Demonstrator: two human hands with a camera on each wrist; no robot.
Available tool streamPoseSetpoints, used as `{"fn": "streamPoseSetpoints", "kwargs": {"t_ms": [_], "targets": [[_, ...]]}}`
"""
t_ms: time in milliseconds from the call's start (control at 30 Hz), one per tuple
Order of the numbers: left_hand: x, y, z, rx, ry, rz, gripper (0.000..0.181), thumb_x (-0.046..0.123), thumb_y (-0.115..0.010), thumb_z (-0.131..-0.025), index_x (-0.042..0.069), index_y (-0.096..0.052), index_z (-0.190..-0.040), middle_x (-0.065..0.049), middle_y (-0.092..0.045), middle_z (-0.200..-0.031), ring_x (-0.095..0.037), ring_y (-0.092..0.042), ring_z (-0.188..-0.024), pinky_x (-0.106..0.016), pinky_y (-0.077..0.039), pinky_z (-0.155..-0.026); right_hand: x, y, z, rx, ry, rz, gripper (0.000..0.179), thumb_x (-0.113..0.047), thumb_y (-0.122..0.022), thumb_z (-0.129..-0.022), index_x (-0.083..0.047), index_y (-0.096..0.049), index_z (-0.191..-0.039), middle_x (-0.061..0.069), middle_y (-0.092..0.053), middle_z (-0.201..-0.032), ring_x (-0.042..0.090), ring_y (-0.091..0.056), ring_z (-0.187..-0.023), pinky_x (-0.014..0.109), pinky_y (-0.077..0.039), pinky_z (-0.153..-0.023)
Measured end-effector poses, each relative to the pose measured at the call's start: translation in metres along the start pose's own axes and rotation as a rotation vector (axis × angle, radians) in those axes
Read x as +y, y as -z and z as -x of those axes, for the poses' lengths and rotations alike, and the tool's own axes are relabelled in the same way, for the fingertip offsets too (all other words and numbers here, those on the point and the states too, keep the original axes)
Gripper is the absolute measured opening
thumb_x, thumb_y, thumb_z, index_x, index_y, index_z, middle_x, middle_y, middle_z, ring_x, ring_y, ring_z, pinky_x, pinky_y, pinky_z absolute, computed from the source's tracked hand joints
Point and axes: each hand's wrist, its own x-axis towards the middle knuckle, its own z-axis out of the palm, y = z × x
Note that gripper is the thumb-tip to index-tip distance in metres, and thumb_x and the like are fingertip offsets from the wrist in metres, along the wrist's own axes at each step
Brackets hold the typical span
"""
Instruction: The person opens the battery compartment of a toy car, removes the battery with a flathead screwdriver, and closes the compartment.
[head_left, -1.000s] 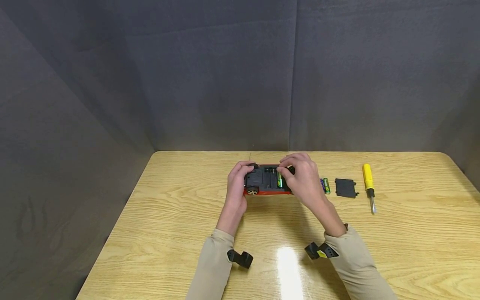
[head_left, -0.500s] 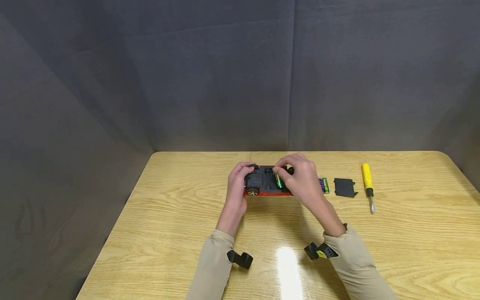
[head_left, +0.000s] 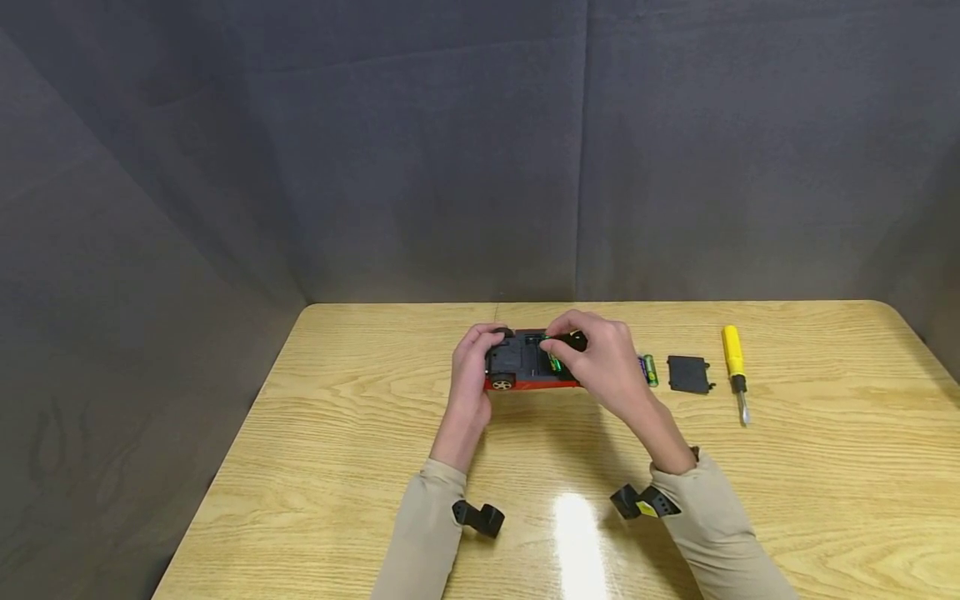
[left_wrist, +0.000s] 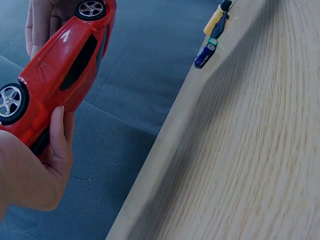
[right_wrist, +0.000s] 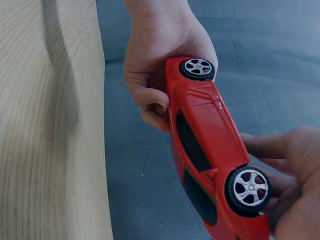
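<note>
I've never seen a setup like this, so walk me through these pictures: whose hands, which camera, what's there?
No machine here, just a person working bare-handed. The wide picture comes from a camera on the head; the two closer ones come from black cameras worn on the wrists. The left hand grips a red toy car, underside up. The right hand pinches a green battery at the car's open compartment. On the table lie more batteries, a flat black cover and a yellow-handled screwdriver.
</note>
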Motion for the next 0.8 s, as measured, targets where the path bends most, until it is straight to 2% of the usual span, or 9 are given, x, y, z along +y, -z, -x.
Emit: {"fn": "streamPoseSetpoints", "kwargs": {"t_ms": [100, 267, 367, 533, 667, 800], "targets": [[0.000, 0.001, -0.001, -0.006, -0.001, 0.002, 0.019, 0.016, -0.061, -0.093, 0.011, -0.073, -0.107, -0.008, -0.064, -0.120, -0.023, -0.055, -0.108, -0.033, -0.046, -0.088, -0.003, 0.001, 0.000, 0.002, -0.006, -0.018, 0.009, -0.004, -0.079, -0.090, -0.004, -0.076, -0.098, 0.009, -0.075, -0.094, 0.024, -0.069, -0.080, 0.040, -0.052, -0.068], [0.000, 0.001, -0.001, -0.009, -0.003, 0.012, 0.023, 0.016, -0.060, -0.093, 0.006, -0.072, -0.110, -0.007, -0.063, -0.118, -0.021, -0.055, -0.105, -0.032, -0.047, -0.086, -0.006, 0.005, 0.001, 0.048, -0.017, -0.060, 0.015, -0.003, -0.078, -0.090, -0.003, -0.076, -0.105, 0.012, -0.076, -0.098, 0.028, -0.071, -0.091, 0.042, -0.053, -0.073], [0.001, 0.001, 0.000, -0.008, -0.007, 0.017, 0.022, 0.016, -0.060, -0.093, 0.006, -0.071, -0.110, -0.007, -0.064, -0.117, -0.021, -0.056, -0.104, -0.031, -0.049, -0.084, -0.005, 0.008, 0.000, 0.088, -0.023, -0.084, 0.019, -0.003, -0.079, -0.090, -0.002, -0.076, -0.109, 0.012, -0.077, -0.101, 0.028, -0.071, -0.094, 0.033, -0.052, -0.072], [0.001, 0.000, 0.001, -0.009, -0.006, 0.021, 0.019, 0.016, -0.059, -0.093, 0.010, -0.072, -0.106, -0.008, -0.065, -0.115, -0.021, -0.057, -0.102, -0.031, -0.050, -0.081, -0.004, 0.016, -0.001, 0.147, -0.068, -0.167, 0.015, -0.003, -0.078, -0.091, -0.002, -0.077, -0.106, 0.011, -0.076, -0.095, 0.014, -0.070, -0.082, 0.017, -0.048, -0.069], [0.001, 0.001, 0.000, -0.007, -0.008, 0.016, 0.021, 0.016, -0.059, -0.093, 0.008, -0.071, -0.108, -0.007, -0.065, -0.115, -0.020, -0.057, -0.101, -0.030, -0.050, -0.081, -0.003, 0.021, -0.003, 0.174, -0.120, -0.244, 0.011, -0.006, -0.077, -0.093, -0.002, -0.078, -0.104, 0.012, -0.076, -0.091, 0.003, -0.066, -0.078, 0.016, -0.050, -0.070], [0.001, 0.002, 0.000, -0.004, -0.011, 0.017, 0.025, 0.016, -0.059, -0.093, 0.003, -0.070, -0.112, -0.007, -0.064, -0.114, -0.020, -0.057, -0.101, -0.030, -0.049, -0.081, -0.004, 0.025, -0.006, 0.191, -0.166, -0.285, 0.012, -0.011, -0.076, -0.095, -0.002, -0.078, -0.103, 0.013, -0.076, -0.094, 0.001, -0.067, -0.081, 0.017, -0.051, -0.072]]}}
